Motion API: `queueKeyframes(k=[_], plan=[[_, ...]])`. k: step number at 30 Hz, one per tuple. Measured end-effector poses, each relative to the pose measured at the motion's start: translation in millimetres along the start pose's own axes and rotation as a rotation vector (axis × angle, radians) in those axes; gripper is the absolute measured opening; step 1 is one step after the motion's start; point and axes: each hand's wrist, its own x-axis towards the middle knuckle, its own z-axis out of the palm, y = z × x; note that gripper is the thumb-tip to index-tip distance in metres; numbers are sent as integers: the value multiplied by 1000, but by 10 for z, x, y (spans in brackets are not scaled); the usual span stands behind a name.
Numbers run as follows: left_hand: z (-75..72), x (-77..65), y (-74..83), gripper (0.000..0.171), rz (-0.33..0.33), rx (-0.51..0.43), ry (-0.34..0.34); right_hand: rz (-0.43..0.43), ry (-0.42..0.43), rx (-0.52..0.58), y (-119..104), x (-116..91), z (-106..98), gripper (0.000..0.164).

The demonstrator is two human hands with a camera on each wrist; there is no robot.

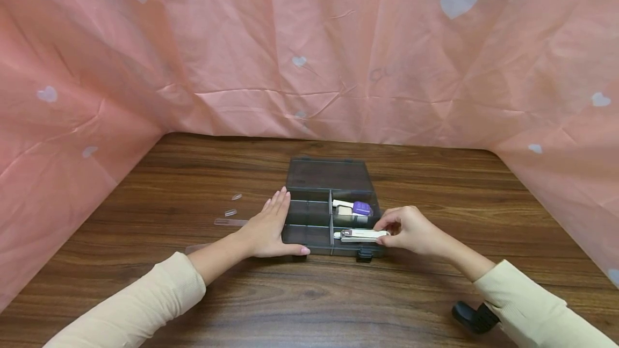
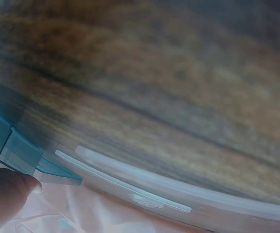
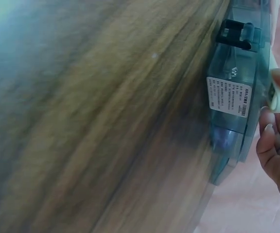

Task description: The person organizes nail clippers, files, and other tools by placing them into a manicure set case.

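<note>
A dark translucent divided box (image 1: 309, 235) sits on the table with its lid (image 1: 329, 174) folded back. My right hand (image 1: 413, 228) pinches one end of a nail clipper (image 1: 361, 234) between thumb and fingers, over the front right compartment. In the right wrist view the clipper's pale end (image 3: 276, 100) shows at the box's rim. My left hand (image 1: 271, 232) rests against the box's left side, fingers straight, thumb along the front edge. Behind the clipper, a purple nail polish bottle (image 1: 361, 208) and a cream one (image 1: 345, 213) lie in another compartment.
Left of the box are small clear nail-shaped pieces (image 1: 230, 212) and a long clear strip (image 1: 229, 222); another strip (image 1: 197, 248) lies partly under my left forearm. A black curved object (image 1: 476, 317) is by my right sleeve. A pink curtain (image 1: 314, 69) surrounds the table.
</note>
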Motion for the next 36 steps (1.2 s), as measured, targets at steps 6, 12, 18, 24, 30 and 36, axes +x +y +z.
queueKeyframes(k=[6, 12, 18, 24, 30, 36], plan=[[3, 3, -1, 122, -4, 2, 1, 81, -135, -71, -44, 96, -36, 3], [7, 6, 1, 122, -1, -2, 2, 110, -235, -92, -71, 166, -54, 4], [10, 8, -2, 122, -4, -2, 4, 100, -294, -132, -88, 239, -54, 3], [9, 8, -5, 122, 0, 1, 5, 110, -321, -195, -101, 281, -39, 4], [9, 4, -3, 122, 5, 0, 1, 77, -249, -212, -68, 250, -20, 3], [-2, -3, 4, 121, 6, -4, -3, 10, 55, -254, -54, 177, 36, 4]])
